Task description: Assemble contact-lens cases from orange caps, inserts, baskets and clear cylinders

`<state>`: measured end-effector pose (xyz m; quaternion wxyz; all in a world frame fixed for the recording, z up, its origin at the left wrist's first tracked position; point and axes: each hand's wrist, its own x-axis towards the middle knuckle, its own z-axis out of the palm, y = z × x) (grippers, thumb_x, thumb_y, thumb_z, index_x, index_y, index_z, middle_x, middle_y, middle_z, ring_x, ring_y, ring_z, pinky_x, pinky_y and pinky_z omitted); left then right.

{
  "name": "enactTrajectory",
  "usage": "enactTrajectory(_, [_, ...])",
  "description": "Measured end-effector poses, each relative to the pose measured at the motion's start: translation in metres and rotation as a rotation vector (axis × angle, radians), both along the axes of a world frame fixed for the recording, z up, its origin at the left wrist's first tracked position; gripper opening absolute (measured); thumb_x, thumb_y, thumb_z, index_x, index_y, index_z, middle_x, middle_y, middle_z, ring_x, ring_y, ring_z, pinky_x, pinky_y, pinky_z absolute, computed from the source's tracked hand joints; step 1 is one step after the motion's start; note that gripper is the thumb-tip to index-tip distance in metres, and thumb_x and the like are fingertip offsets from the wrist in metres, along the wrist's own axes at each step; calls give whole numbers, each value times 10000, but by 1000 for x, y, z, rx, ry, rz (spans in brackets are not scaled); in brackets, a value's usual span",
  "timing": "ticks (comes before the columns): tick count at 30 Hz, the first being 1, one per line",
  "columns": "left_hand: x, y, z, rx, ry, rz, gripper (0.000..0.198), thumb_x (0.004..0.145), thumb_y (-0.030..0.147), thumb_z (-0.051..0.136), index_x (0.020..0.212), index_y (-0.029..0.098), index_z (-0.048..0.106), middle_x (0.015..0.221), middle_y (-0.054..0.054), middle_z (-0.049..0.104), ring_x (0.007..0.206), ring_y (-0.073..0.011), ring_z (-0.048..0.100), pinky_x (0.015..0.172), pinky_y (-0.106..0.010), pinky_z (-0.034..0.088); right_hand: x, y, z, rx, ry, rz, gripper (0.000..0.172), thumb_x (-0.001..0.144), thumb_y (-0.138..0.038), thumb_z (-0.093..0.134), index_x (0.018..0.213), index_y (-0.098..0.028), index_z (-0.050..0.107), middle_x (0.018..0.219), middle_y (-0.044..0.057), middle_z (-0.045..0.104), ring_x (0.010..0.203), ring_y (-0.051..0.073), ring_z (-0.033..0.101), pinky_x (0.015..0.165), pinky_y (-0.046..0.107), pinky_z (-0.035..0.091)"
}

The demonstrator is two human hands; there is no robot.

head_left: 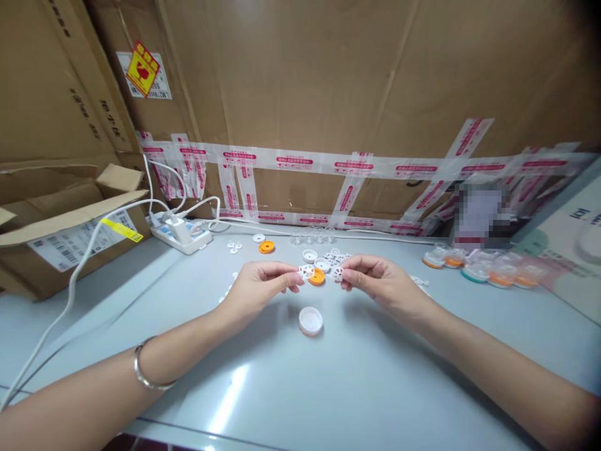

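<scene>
Between thumb and fingers, my left hand (263,283) pinches a small white openwork disc (307,272). A similar white cut-out piece (339,274) is pinched by my right hand (375,279), a short way to the right. Just behind and between the two pieces lies an orange round cap (317,277) on the table. Nearer to me sits a white round cap (310,321), apart from both hands. More white rings (322,265) and a pile of white openwork pieces (335,254) lie beyond my fingers.
An open cardboard box (70,225) and a white power strip (183,235) with cables stand at left. Clear domes (312,235) line the back. Several clear-topped round containers (479,268) with coloured bases sit at right. A large taped carton (291,94) walls off the rear.
</scene>
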<state>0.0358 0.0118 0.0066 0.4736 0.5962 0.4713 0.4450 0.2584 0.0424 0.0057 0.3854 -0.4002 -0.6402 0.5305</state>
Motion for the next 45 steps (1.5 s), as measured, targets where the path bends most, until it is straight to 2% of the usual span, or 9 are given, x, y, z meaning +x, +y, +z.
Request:
enactTrajectory(5, [5, -6, 0, -84, -81, -90, 88, 697, 234, 683, 749, 176, 725, 670, 8, 687, 608, -79, 568, 610, -178, 450, -23, -26, 8, -148, 163, 76, 152, 675, -342, 719, 743, -210, 691, 720, -14, 627, 661, 92, 538, 679, 245, 418])
enactTrajectory(14, [6, -8, -1, -79, -76, -92, 76, 719, 220, 659, 724, 166, 712, 659, 4, 687, 609, -90, 589, 621, -190, 480, -34, -34, 5, -317, 281, -98, 159, 615, -306, 766, 696, -193, 690, 745, -15, 640, 705, 93, 561, 689, 241, 420])
enactTrajectory(24, [10, -5, -12, -61, -38, -128, 155, 769, 292, 626, 770, 144, 671, 731, -15, 691, 661, -106, 617, 660, -211, 493, -41, -38, -4, -438, 448, -151, 194, 637, -274, 759, 756, -165, 650, 701, -9, 659, 714, 105, 633, 707, 229, 488])
enactTrajectory(27, [10, -5, -14, 80, 89, -114, 167, 778, 306, 621, 822, 148, 654, 781, -30, 690, 705, -126, 629, 672, -230, 500, -42, -38, -7, -478, 472, -182, 208, 611, -245, 775, 747, -151, 648, 689, -3, 663, 689, 93, 633, 712, 212, 499])
enactTrajectory(31, [7, -7, -15, 586, 351, -44, 306, 774, 262, 645, 1066, 184, 598, 919, -48, 647, 777, -131, 606, 702, -250, 504, -44, -39, -7, -441, 481, -168, 212, 603, -246, 779, 730, -142, 645, 672, -5, 661, 652, 80, 622, 711, 202, 502])
enactTrajectory(34, [7, -8, -17, 833, 430, -77, 241, 819, 178, 591, 1059, 186, 610, 902, -48, 636, 798, -122, 602, 724, -243, 503, -45, -40, -6, -416, 470, -162, 219, 610, -256, 776, 732, -140, 637, 673, -4, 665, 637, 78, 621, 700, 199, 505])
enactTrajectory(39, [6, -7, -18, 825, 449, -80, 193, 824, 136, 574, 994, 181, 653, 863, -40, 655, 759, -117, 621, 689, -221, 509, -44, -40, -9, -451, 493, -158, 216, 624, -202, 769, 795, -159, 645, 727, -11, 680, 649, 68, 630, 695, 179, 516])
enactTrajectory(45, [1, -5, -11, 750, 510, -242, 257, 870, 145, 488, 1064, 207, 643, 985, -59, 663, 882, -142, 627, 790, -245, 509, -41, -39, -12, -599, 477, -71, 118, 712, -176, 693, 822, -135, 707, 813, 39, 699, 783, 95, 653, 789, 172, 524])
